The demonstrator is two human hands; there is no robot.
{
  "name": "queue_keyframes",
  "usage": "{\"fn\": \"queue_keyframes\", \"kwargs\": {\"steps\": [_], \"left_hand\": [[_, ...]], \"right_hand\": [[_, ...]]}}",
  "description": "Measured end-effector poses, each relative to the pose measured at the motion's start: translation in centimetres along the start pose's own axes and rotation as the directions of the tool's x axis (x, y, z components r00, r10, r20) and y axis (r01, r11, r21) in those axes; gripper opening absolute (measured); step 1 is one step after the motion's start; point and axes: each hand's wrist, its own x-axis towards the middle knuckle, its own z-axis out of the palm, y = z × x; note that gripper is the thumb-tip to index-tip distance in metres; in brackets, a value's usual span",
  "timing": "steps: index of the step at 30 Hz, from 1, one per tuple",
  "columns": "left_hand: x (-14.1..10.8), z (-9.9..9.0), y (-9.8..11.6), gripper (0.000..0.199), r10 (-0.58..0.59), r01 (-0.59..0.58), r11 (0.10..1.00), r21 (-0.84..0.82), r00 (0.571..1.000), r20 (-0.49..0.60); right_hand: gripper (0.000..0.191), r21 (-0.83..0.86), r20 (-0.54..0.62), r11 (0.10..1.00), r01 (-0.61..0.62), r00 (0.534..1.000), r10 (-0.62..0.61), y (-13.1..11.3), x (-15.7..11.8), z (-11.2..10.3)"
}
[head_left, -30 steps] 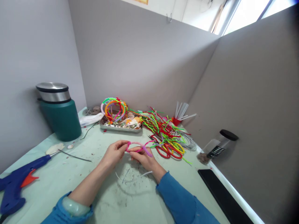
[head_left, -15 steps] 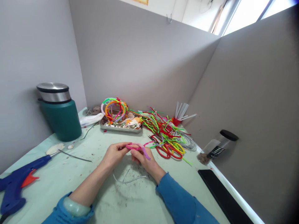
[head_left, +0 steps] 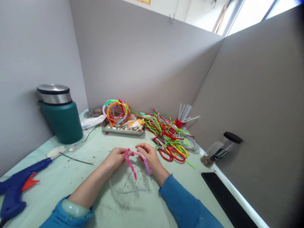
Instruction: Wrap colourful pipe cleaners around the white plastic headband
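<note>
Over the middle of the table, my left hand (head_left: 116, 158) pinches a hot-pink pipe cleaner (head_left: 130, 166), one end of which dangles down toward me. My right hand (head_left: 152, 160) is close beside it, fingers curled on a pale pink-to-lilac pipe cleaner (head_left: 145, 163) that droops over the fingers. The two fuzzy pieces meet between my fingertips; whether they are twisted together I cannot tell. A thin grey-white wire (head_left: 123, 192) curves below my hands, and its upper end disappears by my left hand.
Behind my hands is a metal tray (head_left: 125, 131) with shells and colourful fuzzy rings (head_left: 116, 110). Right of it are a pipe cleaner pile (head_left: 163, 128) and red-handled scissors (head_left: 172, 153). A glue gun (head_left: 26, 177) and green flask (head_left: 61, 120) stand left; a jar (head_left: 220, 150) is right.
The hot-pink end has swung down and now hangs in front of my left hand. My right hand's fingers have lifted and turned, and the wire has shifted slightly left and toward me.
</note>
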Motion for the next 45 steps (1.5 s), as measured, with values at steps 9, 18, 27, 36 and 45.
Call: {"fn": "queue_keyframes", "kwargs": {"steps": [9, 18, 27, 36, 45], "left_hand": [[0.3, 0.2, -0.6, 0.035, 0.090, -0.109, 0.956, 0.273, 0.993, 0.082], [0.5, 0.0, -0.9, 0.034, 0.241, -0.296, 0.895, 0.334, 0.950, 0.197], [0.4, 0.2, -0.9, 0.029, 0.317, -0.361, 0.837, 0.412, 0.933, 0.172], [-0.2, 0.5, -0.1, 0.024, 0.438, -0.450, 0.792, 0.413, 0.890, 0.129], [-0.5, 0.8, 0.2, 0.023, 0.595, -0.553, 0.734, 0.394, 0.803, 0.019]], "right_hand": [[0.023, -0.121, 0.306, 0.993, 0.001, 0.951, 0.036, -1.4, -0.7, 0.0], [0.012, -0.167, 0.130, 0.983, 0.082, 0.990, -0.061, -0.5, -0.5, 0.3], [0.022, -0.140, 0.035, 0.989, 0.049, 0.998, -0.045, -1.1, -0.4, 0.3], [0.025, 0.028, 0.065, 0.993, -0.117, 0.991, 0.115, -0.5, -0.2, 0.4], [0.021, 0.260, 0.308, 0.888, -0.380, 0.904, 0.297, -0.9, -0.3, -0.2]]}}
